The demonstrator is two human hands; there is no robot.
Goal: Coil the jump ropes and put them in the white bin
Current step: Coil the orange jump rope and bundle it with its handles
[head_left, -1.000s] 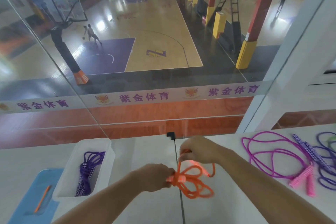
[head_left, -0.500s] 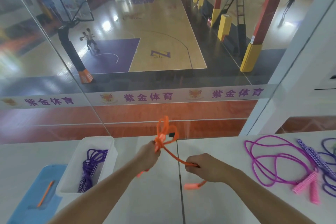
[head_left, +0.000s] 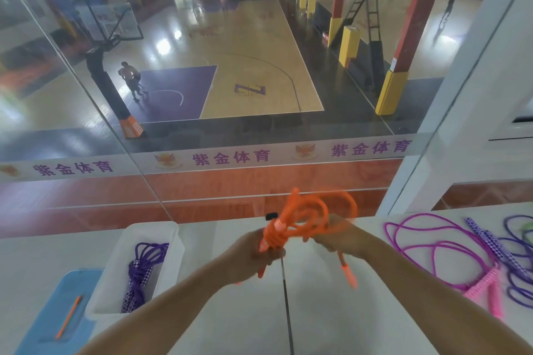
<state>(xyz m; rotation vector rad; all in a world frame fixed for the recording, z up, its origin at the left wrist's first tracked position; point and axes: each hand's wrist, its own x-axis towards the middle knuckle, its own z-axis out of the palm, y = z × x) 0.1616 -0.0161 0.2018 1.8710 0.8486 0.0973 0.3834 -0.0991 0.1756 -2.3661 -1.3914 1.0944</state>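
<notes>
I hold an orange jump rope (head_left: 305, 216) above the white table, its loops blurred with motion. My left hand (head_left: 251, 253) grips the bundled loops and one orange handle. To its right, my right hand (head_left: 340, 236) grips the rope's free end, and the second handle (head_left: 347, 274) dangles below that hand. The white bin (head_left: 170, 242) stands at the left with a coiled purple rope (head_left: 138, 274) inside. Loose on the table at the right lie a magenta rope with pink handles (head_left: 427, 248) and a purple rope (head_left: 516, 256).
A blue tray (head_left: 49, 323) holding an orange pen (head_left: 68, 317) lies left of the bin. A glass wall rises just behind the table (head_left: 331, 320), with a white pillar (head_left: 450, 124) at the right. A seam runs down the table's middle.
The rope was stretched between my hands; now my right hand has risen and come close to the left, and the loops have swung over to the right above it.
</notes>
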